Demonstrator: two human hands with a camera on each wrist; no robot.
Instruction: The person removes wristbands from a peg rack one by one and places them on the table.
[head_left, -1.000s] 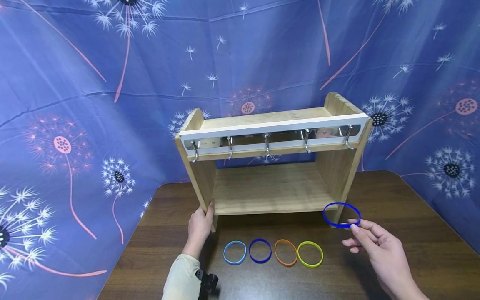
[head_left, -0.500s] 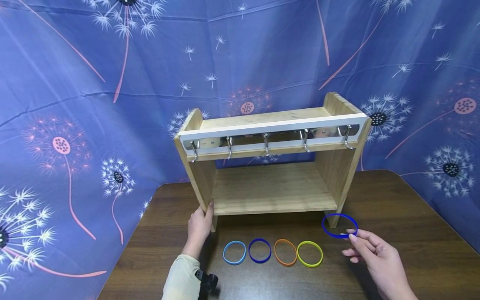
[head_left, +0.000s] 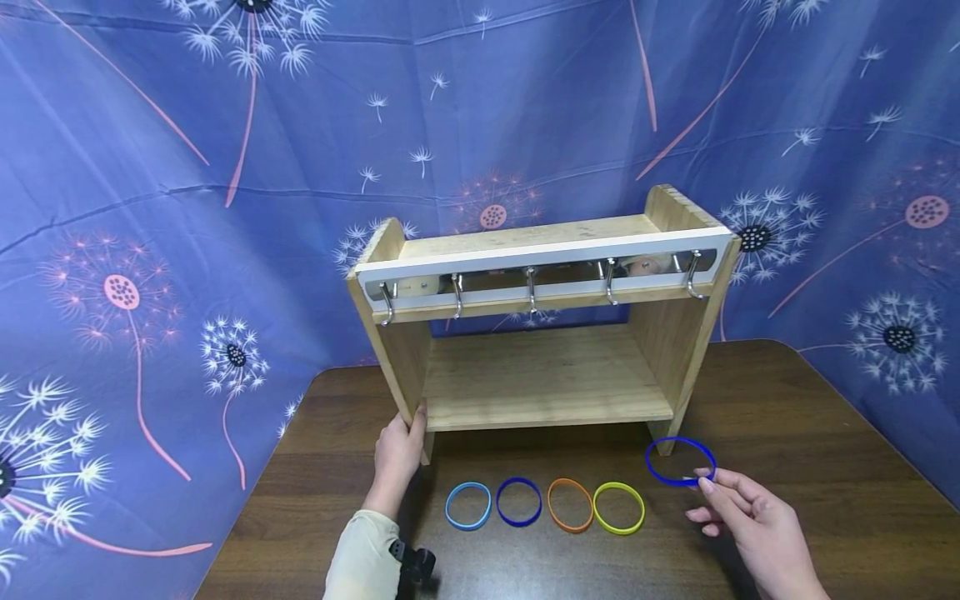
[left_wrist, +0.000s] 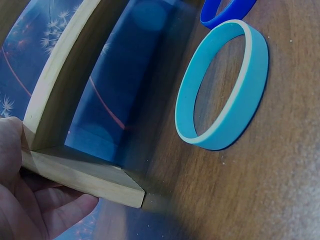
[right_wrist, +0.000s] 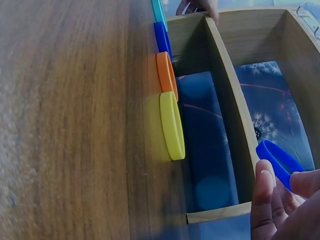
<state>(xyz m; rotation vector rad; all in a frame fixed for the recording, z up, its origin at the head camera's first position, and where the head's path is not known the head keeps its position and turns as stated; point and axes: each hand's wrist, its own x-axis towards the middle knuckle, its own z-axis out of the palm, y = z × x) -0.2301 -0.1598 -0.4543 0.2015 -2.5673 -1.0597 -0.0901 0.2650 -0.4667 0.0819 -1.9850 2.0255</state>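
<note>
Between thumb and fingers my right hand [head_left: 765, 525] pinches a blue silicone wristband [head_left: 681, 483], held above the table near the shelf's right front leg. The same blue wristband [right_wrist: 272, 159] shows in the right wrist view. My left hand [head_left: 399, 454] grips the lower left side of a wooden shelf [head_left: 547, 417]. In the left wrist view its fingers [left_wrist: 70, 212] lie beneath the wood. On the table in front of the shelf lie a light blue wristband [head_left: 468, 527], a dark blue wristband [head_left: 519, 522], an orange wristband [head_left: 572, 528] and a yellow wristband [head_left: 619, 531].
A white rail with several metal hooks [head_left: 532, 287] runs along the shelf's upper front. The brown table [head_left: 810, 425] extends to both sides of the shelf. A blue dandelion-print cloth [head_left: 525, 100] hangs behind and at the sides.
My right hand has lowered the blue wristband from in front of the shelf's right leg toward the table. The left hand and the wristbands on the table have stayed put.
</note>
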